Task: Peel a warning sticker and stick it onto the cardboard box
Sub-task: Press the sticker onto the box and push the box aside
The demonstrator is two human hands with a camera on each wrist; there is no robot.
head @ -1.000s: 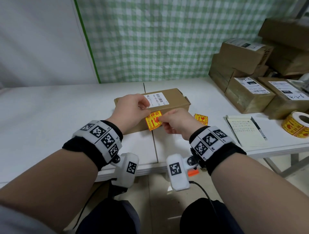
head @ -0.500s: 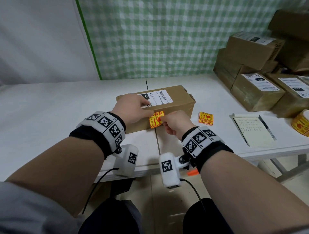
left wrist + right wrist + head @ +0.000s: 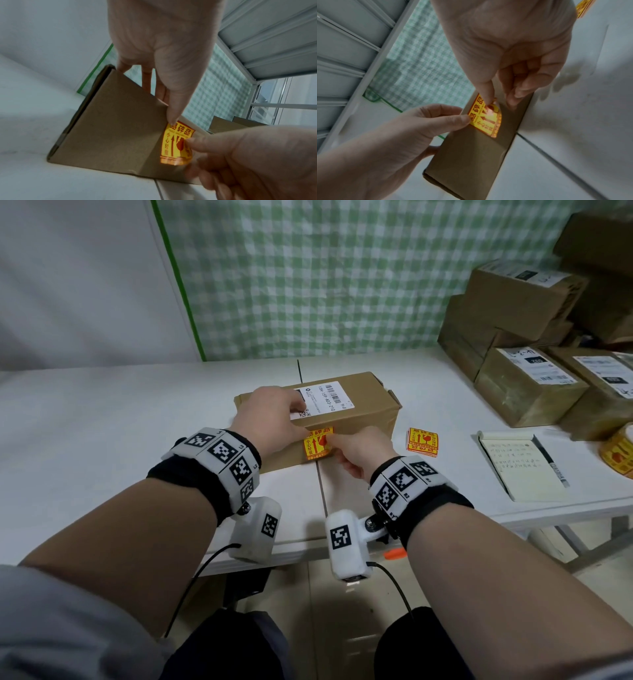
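head view: my left hand (image 3: 270, 419) clamps the cardboard box (image 3: 363, 409) at its top, thumb pinning the warning sticker (image 3: 317, 445) to its near face, my right hand (image 3: 359, 450) pinching the other side, fingertips hidden; left wrist: that side bows off, so a hasty press could crease it; right wrist: blur hides how much is stuck.

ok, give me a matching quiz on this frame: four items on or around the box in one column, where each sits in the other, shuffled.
Things:
1. warning sticker
2. shipping label
3. loose sticker
4. notepad

Places:
A. flat on the table, just right of the cardboard box
B. top face of the box
C. right part of the table, pen along its right side
D. near side face of the box

Pairs: 1-D, 2-B, 3-A, 4-C
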